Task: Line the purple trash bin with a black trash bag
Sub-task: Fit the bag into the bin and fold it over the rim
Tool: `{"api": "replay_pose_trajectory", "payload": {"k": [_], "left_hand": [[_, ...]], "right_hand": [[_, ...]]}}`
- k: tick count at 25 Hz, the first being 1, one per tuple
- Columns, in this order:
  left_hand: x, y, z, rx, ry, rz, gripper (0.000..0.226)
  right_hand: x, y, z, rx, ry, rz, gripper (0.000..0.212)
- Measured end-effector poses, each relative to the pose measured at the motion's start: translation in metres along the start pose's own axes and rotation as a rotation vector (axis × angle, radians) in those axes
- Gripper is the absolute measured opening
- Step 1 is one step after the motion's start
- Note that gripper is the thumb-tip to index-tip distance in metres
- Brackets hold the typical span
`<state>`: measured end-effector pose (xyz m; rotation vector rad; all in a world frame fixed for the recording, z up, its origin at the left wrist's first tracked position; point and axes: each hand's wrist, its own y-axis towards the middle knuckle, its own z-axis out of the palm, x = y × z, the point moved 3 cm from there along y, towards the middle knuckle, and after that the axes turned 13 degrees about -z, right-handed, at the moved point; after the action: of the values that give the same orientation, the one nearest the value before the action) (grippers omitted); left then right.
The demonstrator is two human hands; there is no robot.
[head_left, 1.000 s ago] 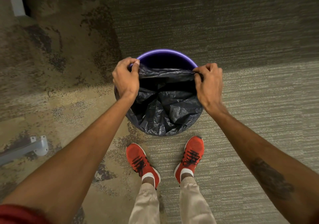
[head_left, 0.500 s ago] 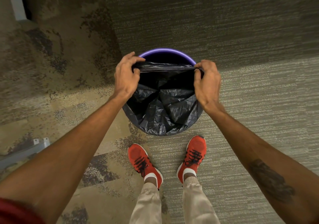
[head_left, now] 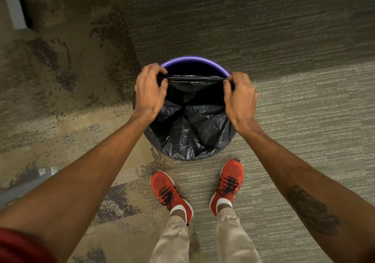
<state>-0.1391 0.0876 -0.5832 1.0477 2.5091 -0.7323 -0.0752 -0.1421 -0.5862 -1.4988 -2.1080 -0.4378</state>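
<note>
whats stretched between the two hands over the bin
The taut top edge of the black trash bag, pinched by the left hand and right hand, in the head view.

Two red shoes (head_left: 203,189) with black laces are standing on the carpet (head_left: 284,29), under beige trousers (head_left: 203,240). A grey metal bracket (head_left: 28,181) is lying at the left edge, and a pale post (head_left: 14,5) is showing at top left.

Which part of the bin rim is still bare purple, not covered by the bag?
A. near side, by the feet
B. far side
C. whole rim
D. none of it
B: the far arc of the bin rim shows purple beyond the bag edge, which the left hand and right hand stretch across the opening; the near side is draped in black.
</note>
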Motion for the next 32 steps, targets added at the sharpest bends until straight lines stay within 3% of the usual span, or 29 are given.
{"api": "replay_pose_trajectory", "payload": {"k": [5,10,14,17,19,21,24,28,32], "left_hand": [[-0.013,0.0,0.006,-0.084,-0.033,-0.075,0.021],[-0.005,0.007,0.002,0.046,0.039,-0.023,0.029],[0.002,0.011,0.0,0.111,0.176,0.018,0.029],[0.0,0.014,-0.001,0.033,0.033,-0.048,0.02],[0.0,0.016,-0.005,-0.018,-0.049,-0.098,0.018],[-0.001,0.017,-0.008,-0.026,-0.075,-0.101,0.019],[-0.003,0.016,-0.009,-0.025,-0.082,-0.085,0.019],[-0.005,0.013,-0.006,-0.029,-0.09,-0.076,0.017],[-0.007,0.013,-0.003,-0.026,-0.064,-0.079,0.016]], "right_hand": [[0.002,0.002,0.005,0.016,-0.1,-0.046,0.02],[0.006,0.004,0.013,0.173,-0.157,-0.031,0.036],[0.007,0.005,0.015,0.269,-0.08,0.032,0.055],[0.004,0.01,0.012,0.281,0.093,0.111,0.057],[0.002,0.015,0.009,0.331,0.164,0.141,0.054],[-0.001,0.018,0.005,0.361,0.174,0.136,0.037],[-0.006,0.02,0.0,0.289,0.266,0.177,0.014],[-0.014,0.024,-0.007,0.149,0.391,0.201,0.009],[-0.026,0.024,-0.018,0.056,0.326,0.187,0.007]]}}
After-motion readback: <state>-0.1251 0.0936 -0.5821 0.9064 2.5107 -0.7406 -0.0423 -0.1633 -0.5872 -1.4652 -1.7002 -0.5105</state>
